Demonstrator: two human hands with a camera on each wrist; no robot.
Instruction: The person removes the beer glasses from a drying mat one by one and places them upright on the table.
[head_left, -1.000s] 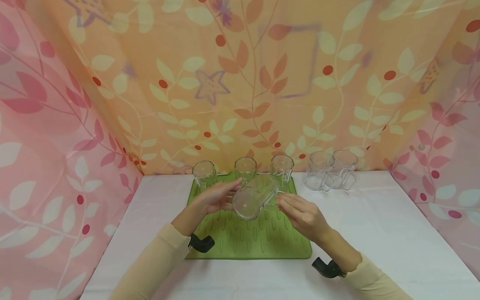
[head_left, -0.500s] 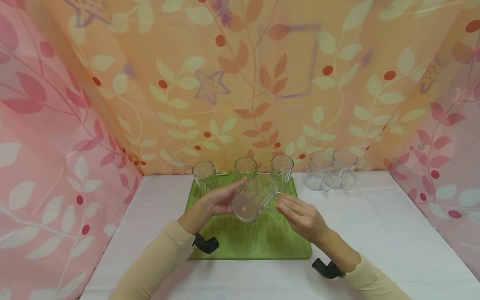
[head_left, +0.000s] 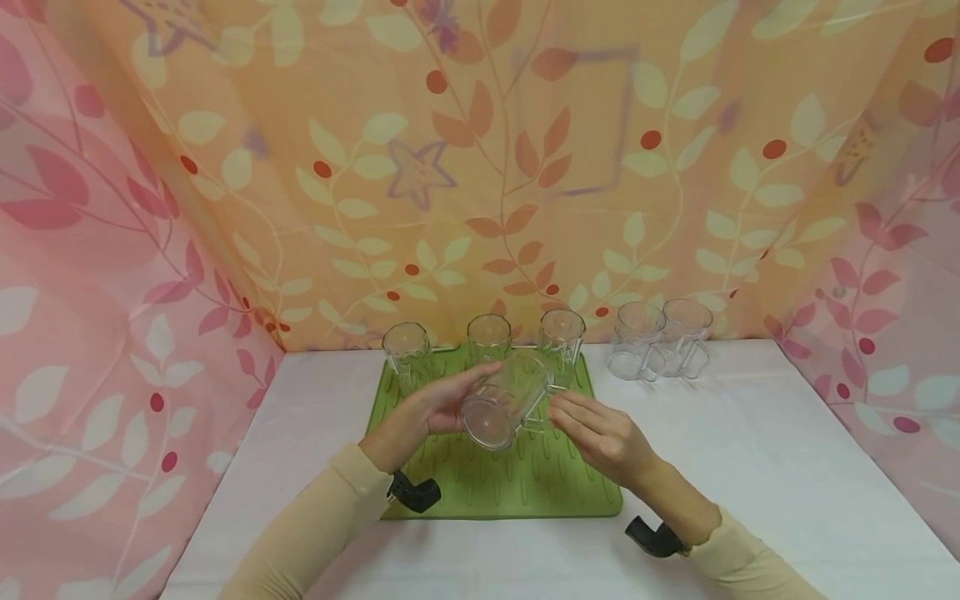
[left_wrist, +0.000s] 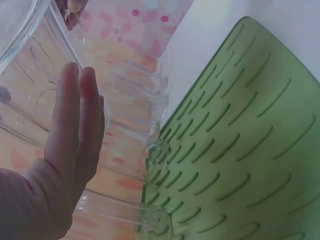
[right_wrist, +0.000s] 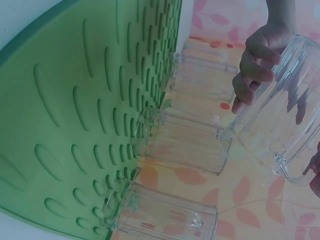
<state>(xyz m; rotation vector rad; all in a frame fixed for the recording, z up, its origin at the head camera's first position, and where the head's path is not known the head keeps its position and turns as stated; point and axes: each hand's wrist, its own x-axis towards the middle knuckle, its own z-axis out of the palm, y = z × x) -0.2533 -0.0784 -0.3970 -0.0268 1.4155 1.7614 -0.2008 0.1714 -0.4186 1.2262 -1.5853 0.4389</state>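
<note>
A clear glass mug (head_left: 502,408) is held tilted above the green mat (head_left: 517,483), its round base turned toward me and down to the left. My right hand (head_left: 600,433) pinches its handle from the right. On the other side, my left hand (head_left: 438,406) holds the mug's wall near the base, thumb on the upper side. The left wrist view has the left fingers (left_wrist: 65,120) lying along the glass. In the right wrist view the fingers (right_wrist: 255,75) of the left hand bend against the mug; only a bit of the right hand shows at the edge.
Along the mat's far edge stand three glass mugs: a left one (head_left: 407,354), a middle one (head_left: 489,333) and a right one (head_left: 562,333). Two more mugs, one (head_left: 637,333) beside another (head_left: 686,333), stand on the white table (head_left: 750,433) at the back right. Patterned cloth (head_left: 337,250) encloses the table.
My left hand has moved right and closed onto the mug's wall. The mug has tipped slightly, its base lower and more toward me. The right hand stays on the handle.
</note>
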